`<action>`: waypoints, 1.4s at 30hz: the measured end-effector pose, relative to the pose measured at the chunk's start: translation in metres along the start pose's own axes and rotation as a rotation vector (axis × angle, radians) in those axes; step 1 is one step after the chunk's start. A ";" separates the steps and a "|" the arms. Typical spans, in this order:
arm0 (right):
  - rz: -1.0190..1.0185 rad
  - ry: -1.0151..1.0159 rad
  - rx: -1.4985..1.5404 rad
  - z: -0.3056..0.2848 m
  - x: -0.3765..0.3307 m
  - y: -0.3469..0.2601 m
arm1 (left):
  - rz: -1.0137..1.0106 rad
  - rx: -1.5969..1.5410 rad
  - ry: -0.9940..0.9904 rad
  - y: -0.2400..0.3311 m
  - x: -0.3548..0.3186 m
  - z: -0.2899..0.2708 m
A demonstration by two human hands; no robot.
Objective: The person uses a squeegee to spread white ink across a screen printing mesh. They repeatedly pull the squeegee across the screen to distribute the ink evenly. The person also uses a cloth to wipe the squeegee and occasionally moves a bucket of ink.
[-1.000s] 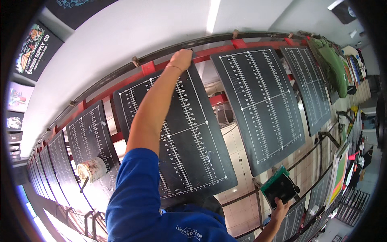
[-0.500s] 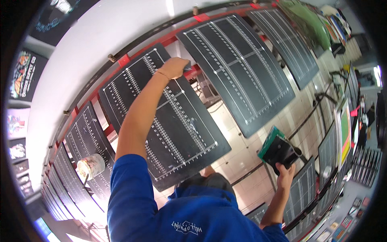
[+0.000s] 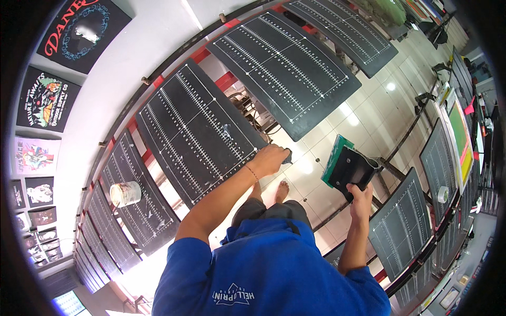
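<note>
Head view: right hand [image 3: 361,197], forearm raised, fingers clamped on the lower edge of a black squeegee with green blade [image 3: 349,167] held over the tiled floor [image 3: 337,124]; left hand [image 3: 270,159], arm extended, fingers curled over the near corner of a black ruled platen [image 3: 197,131]; beyond, a white tub [image 3: 125,194] on the neighbouring platen [image 3: 134,203].

We record our left hand [image 3: 270,159] resting on the near corner of a gridded platen [image 3: 197,131], with a second platen [image 3: 282,66] to its right and a third [image 3: 342,26] further right, all fanned along a curved rail [image 3: 124,108] on their far side. To the left of the first platen lies another [image 3: 138,203] with a tub [image 3: 125,194] standing on it. Our right hand [image 3: 361,200] holds a flat pad [image 3: 350,169] over the floor [image 3: 363,113], just left of a further platen [image 3: 403,224], with a tape roll [image 3: 443,194] beyond that to the right.
</note>
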State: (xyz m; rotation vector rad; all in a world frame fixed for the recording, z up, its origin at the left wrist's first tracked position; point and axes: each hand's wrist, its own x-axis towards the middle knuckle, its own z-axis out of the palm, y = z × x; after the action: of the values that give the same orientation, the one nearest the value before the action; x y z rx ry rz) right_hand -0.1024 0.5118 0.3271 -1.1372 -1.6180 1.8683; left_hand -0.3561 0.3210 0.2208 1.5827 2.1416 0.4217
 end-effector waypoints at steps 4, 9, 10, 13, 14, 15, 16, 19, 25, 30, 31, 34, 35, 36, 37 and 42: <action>0.001 -0.068 0.029 -0.005 0.006 -0.001 | 0.079 0.118 0.032 0.008 -0.007 0.012; -0.017 -0.105 0.079 0.002 0.010 -0.003 | 0.067 0.493 -0.187 0.022 0.015 0.023; -0.018 -0.114 0.084 0.004 0.010 -0.002 | 0.049 0.532 -0.230 0.023 0.017 0.033; -0.028 -0.109 0.104 0.005 0.003 0.004 | 0.086 0.771 -0.210 0.023 0.009 0.054; -0.032 -0.109 0.097 0.004 -0.001 0.004 | 0.115 0.856 -0.224 0.023 0.007 0.058; -0.037 -0.105 0.086 0.001 -0.005 0.005 | 0.148 0.938 -0.235 0.028 0.005 0.059; -0.029 -0.083 0.078 -0.001 -0.010 0.008 | 0.182 1.021 -0.246 0.032 0.002 0.059; -0.024 -0.021 0.074 -0.005 -0.026 0.016 | -0.005 0.586 -0.592 0.034 -0.012 0.082; -0.040 0.095 0.121 0.007 -0.073 0.030 | 0.229 0.504 0.126 0.027 0.010 0.035; -0.056 0.160 0.141 0.026 -0.121 0.030 | 0.388 0.649 0.097 -0.003 -0.025 0.039; -0.055 0.169 0.153 0.030 -0.132 0.031 | 0.389 0.649 0.070 -0.005 -0.035 0.044; -0.095 0.194 0.213 0.038 -0.149 0.048 | 0.406 0.692 -0.032 -0.004 -0.061 0.048; -0.100 0.200 0.210 0.038 -0.156 0.050 | 0.420 0.731 -0.087 -0.003 -0.074 0.049; -0.100 0.205 0.213 0.041 -0.165 0.053 | 0.432 0.774 -0.150 -0.004 -0.089 0.050; -0.100 0.209 0.216 0.044 -0.173 0.055 | 0.430 0.757 -0.157 -0.006 -0.103 0.049; -0.109 0.191 0.265 0.061 -0.202 0.064 | 0.397 0.681 -0.150 -0.016 -0.186 0.051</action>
State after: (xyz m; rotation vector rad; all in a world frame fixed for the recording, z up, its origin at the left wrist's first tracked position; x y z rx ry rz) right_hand -0.0214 0.3066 0.3272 -1.0546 -1.2601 1.7808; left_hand -0.2967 0.1380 0.2004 2.3307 1.9512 -0.3536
